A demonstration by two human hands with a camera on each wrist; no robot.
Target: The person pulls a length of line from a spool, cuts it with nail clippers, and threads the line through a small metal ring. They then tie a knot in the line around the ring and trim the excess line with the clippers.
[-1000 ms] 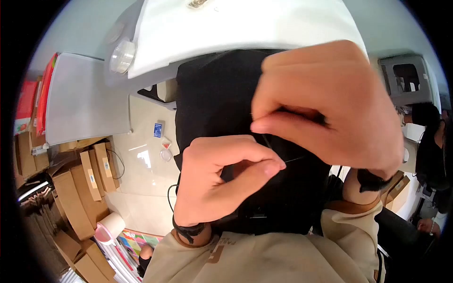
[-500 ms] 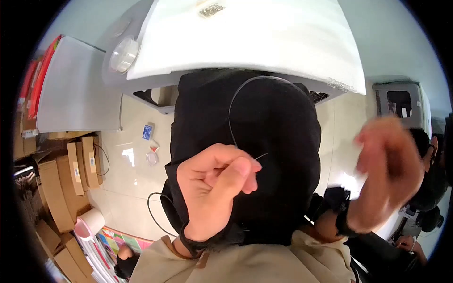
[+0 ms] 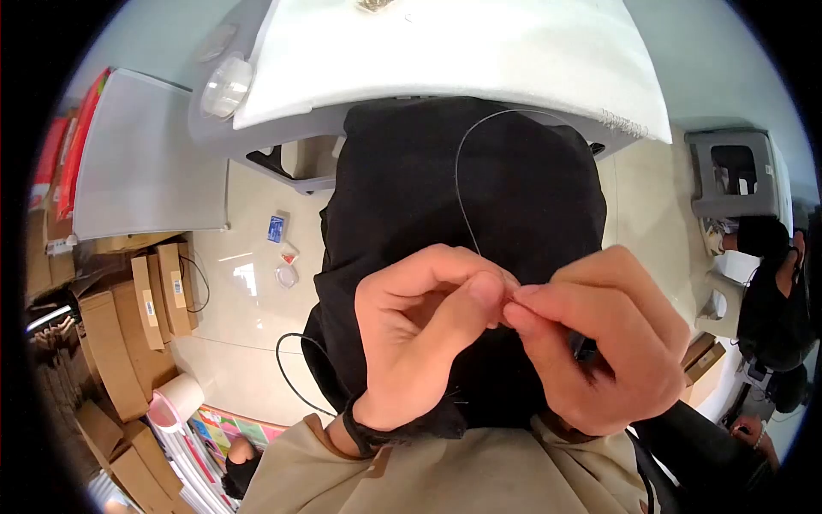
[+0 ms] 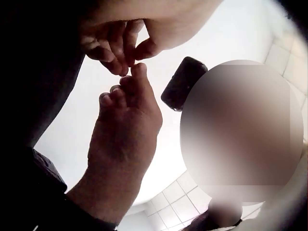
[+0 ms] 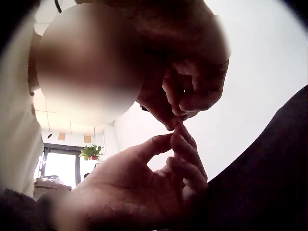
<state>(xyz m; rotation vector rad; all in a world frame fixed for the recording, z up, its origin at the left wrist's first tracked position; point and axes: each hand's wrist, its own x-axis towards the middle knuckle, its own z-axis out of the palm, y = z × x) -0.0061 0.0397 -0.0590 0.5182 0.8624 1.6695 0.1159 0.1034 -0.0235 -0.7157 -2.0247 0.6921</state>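
A thin clear line (image 3: 458,167) loops from my left fingertips across the black cloth on the lap and up toward the table edge. My left hand (image 3: 411,334) pinches it between thumb and forefinger. Thumb and forefinger of my right hand (image 3: 612,338) come together right at the left fingertips, pinching the line's short end, which the fingers hide. Both wrist views show the two sets of fingertips meeting; the left hand (image 4: 125,120) is below the right in the left wrist view.
Ahead is a table with a white cover (image 3: 445,60), a small heap of metallic pieces (image 3: 374,4) at its far side. A clear round container (image 3: 229,87) stands at its left. On the floor lies a small blue packet (image 3: 275,229); cardboard boxes (image 3: 111,351) line the left.
The right hand swung out to the right, blurred, half a second ago, and is now back against the left fingertips. The line's free end, visible then, is covered now. The left hand keeps its pinch.
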